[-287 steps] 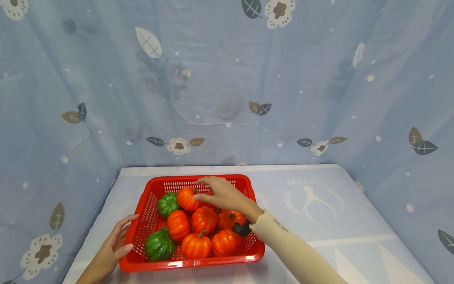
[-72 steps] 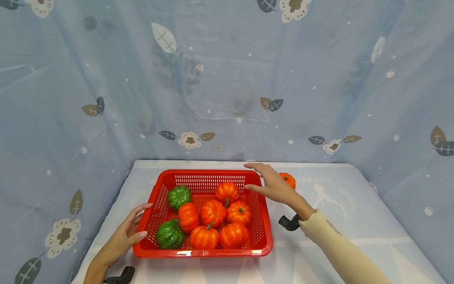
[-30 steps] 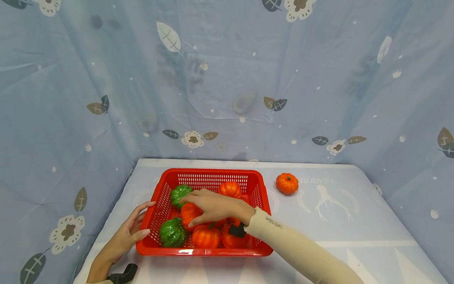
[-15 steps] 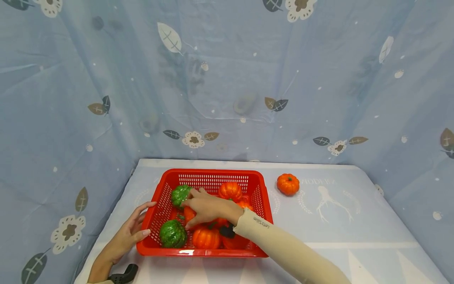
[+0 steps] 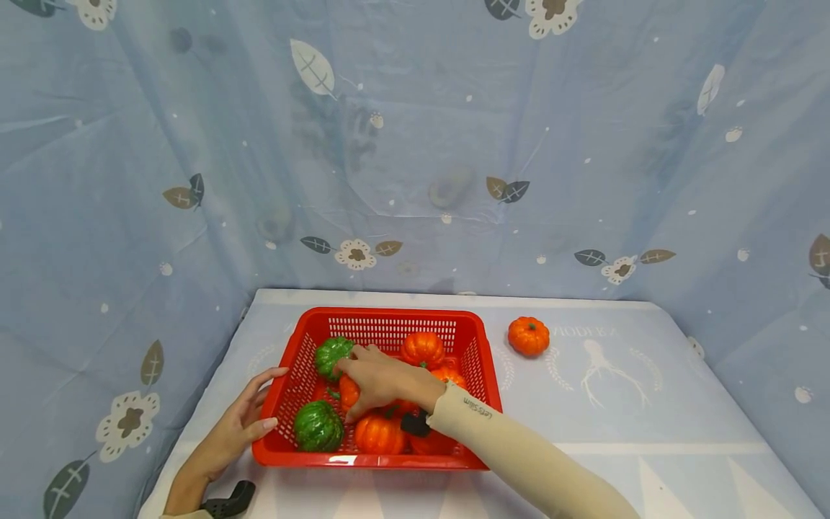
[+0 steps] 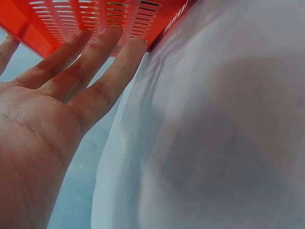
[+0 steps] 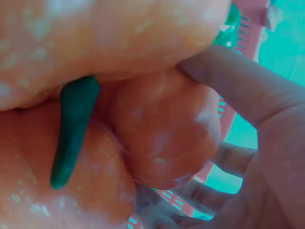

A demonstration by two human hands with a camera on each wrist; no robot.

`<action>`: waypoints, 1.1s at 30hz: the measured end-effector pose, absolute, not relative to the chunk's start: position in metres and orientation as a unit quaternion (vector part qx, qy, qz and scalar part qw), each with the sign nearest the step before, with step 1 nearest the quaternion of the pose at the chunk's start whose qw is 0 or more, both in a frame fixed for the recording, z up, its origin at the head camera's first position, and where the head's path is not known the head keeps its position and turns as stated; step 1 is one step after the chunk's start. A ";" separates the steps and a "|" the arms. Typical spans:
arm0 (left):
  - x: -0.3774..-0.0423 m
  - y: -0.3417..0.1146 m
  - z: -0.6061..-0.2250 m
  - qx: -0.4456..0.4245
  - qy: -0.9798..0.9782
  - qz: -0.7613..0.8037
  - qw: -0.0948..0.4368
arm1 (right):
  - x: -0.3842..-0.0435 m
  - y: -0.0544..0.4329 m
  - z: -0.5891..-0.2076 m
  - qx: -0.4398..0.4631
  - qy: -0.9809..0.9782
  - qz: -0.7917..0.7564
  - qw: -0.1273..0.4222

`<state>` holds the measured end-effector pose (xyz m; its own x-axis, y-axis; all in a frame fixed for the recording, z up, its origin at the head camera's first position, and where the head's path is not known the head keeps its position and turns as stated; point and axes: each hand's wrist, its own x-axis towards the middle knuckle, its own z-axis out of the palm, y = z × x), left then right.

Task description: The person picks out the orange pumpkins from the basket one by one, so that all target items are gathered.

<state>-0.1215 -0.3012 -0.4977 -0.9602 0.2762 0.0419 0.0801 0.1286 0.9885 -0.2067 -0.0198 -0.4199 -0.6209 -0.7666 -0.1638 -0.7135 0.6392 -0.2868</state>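
Note:
My right hand [image 5: 382, 378] reaches into the red plastic basket [image 5: 389, 313] and grips an orange pumpkin [image 5: 348, 393] with its stem toward the left. In the right wrist view, thumb and fingers curl round that orange pumpkin [image 7: 167, 129], close against other orange ones. My left hand [image 5: 227, 436] is at the basket's left side, its thumb by the rim. Its fingers look nearly straight against the perforated outer wall [image 6: 102, 19] in the left wrist view. Two green pumpkins, one behind [image 5: 333, 357] and one in front [image 5: 318, 427], lie in the basket's left part.
Several more orange pumpkins share the basket, including one at the back [image 5: 423, 349] and one in front [image 5: 380, 434]; my right forearm hides some. Another orange pumpkin [image 5: 528, 336] sits on the table [image 5: 583, 411] to the right. A patterned curtain [image 5: 415, 144] encloses the table.
One orange pumpkin has gone from the basket's back to the table at right. My right hand has since come back left into the basket and taken hold of another; my left hand stays at the basket.

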 end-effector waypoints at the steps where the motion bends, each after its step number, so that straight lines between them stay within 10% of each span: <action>1: -0.122 -0.301 -0.498 0.121 0.747 0.649 0.075 | -0.207 -0.018 -0.419 -0.408 0.896 -0.107 0.138; 33: -0.119 -0.301 -0.497 0.125 0.756 0.640 0.065 | -0.216 0.068 -0.381 -0.355 0.887 -0.289 0.053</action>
<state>-0.1190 -0.3010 -0.4970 -0.9604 0.2716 0.0617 0.1057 0.1503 0.9830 -0.2156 0.0678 -0.3806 -0.7421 -0.6610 0.1110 -0.5994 0.5805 -0.5511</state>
